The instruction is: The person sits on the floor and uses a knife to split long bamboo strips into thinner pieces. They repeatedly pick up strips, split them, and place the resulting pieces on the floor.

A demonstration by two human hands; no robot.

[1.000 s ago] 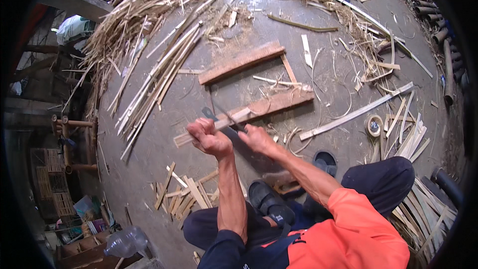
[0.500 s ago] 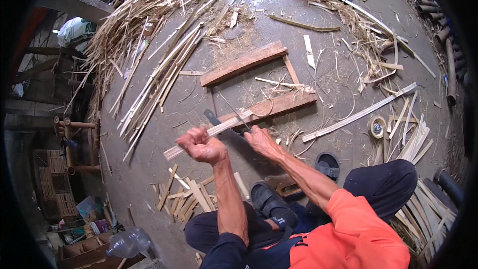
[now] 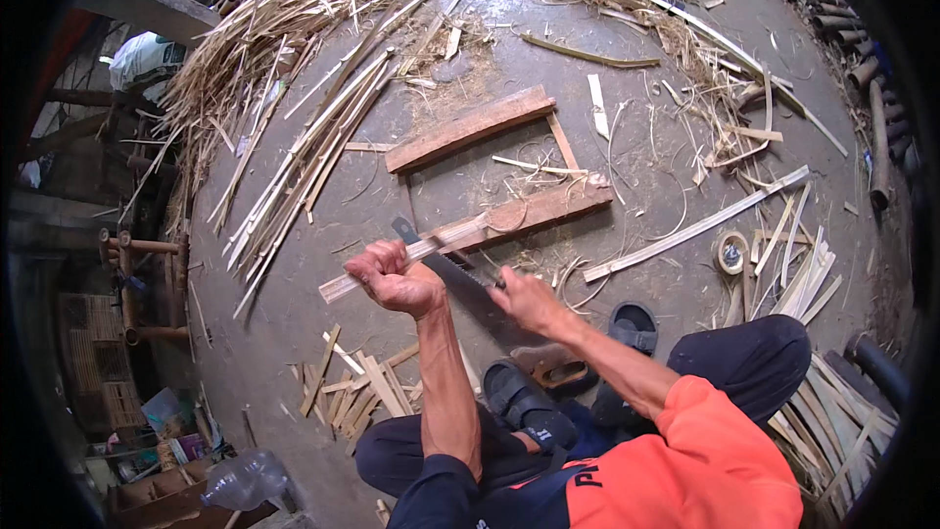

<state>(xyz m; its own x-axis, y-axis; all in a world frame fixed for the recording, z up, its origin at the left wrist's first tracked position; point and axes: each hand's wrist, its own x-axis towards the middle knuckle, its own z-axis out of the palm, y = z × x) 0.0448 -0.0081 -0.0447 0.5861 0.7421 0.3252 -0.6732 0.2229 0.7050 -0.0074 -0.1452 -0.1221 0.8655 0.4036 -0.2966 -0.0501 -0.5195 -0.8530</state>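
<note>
My left hand (image 3: 397,279) is closed round a pale split-bamboo strip (image 3: 339,288). The strip slants up to the right, and its far end rests on the near bar of a reddish wooden frame (image 3: 558,206). My right hand (image 3: 529,301) is curled round the dark handle of a knife (image 3: 501,283), to the right of the strip and apart from it. Motion blur hides the knife's blade. Beneath and between my hands a handsaw (image 3: 470,277) lies on the floor, its wooden handle (image 3: 561,372) near my sandals.
Long bamboo strips (image 3: 323,157) and shavings pile up at the far left. Short cut pieces (image 3: 367,387) lie by my left knee. A tape roll (image 3: 731,253) and more strips (image 3: 813,279) are at the right. A clear plastic bottle (image 3: 245,478) stands lower left.
My right hand has drawn back toward me and right, taking the knife away from the strip. My left hand still grips the strip in nearly the same place.
</note>
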